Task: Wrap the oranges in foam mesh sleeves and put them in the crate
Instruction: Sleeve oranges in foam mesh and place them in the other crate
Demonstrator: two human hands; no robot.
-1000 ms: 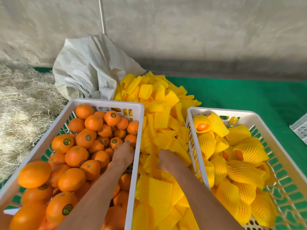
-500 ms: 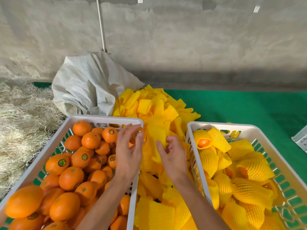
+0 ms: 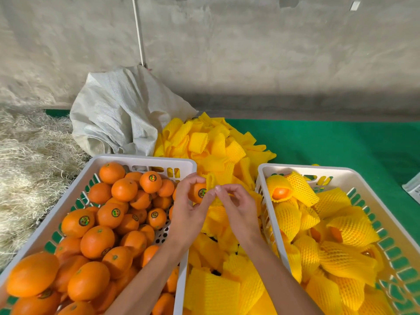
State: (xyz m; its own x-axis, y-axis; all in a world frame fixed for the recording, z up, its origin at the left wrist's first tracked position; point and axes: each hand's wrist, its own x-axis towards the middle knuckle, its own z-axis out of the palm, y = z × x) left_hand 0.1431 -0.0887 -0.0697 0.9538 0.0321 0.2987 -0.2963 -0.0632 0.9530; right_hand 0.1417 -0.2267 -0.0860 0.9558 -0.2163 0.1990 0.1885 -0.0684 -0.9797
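My left hand point(image 3: 189, 209) grips a small stickered orange point(image 3: 199, 192) above the right rim of the left crate point(image 3: 127, 159), which is full of bare oranges. My right hand point(image 3: 236, 206) pinches a yellow foam mesh sleeve point(image 3: 211, 181) right beside that orange, touching it. Between the crates lies a big pile of loose yellow sleeves point(image 3: 218, 146). The right crate point(image 3: 295, 170) holds several oranges wrapped in yellow mesh.
A crumpled white woven sack point(image 3: 122, 112) sits behind the left crate. Pale straw point(image 3: 27, 169) covers the ground at the left. Green cloth point(image 3: 341, 142) covers the surface behind and to the right. A grey wall with a thin white pipe point(image 3: 139, 30) stands at the back.
Both hands rose from the crate and the sleeve pile and came together. The left hand now holds an orange, and the right hand has brought a sleeve up against it.
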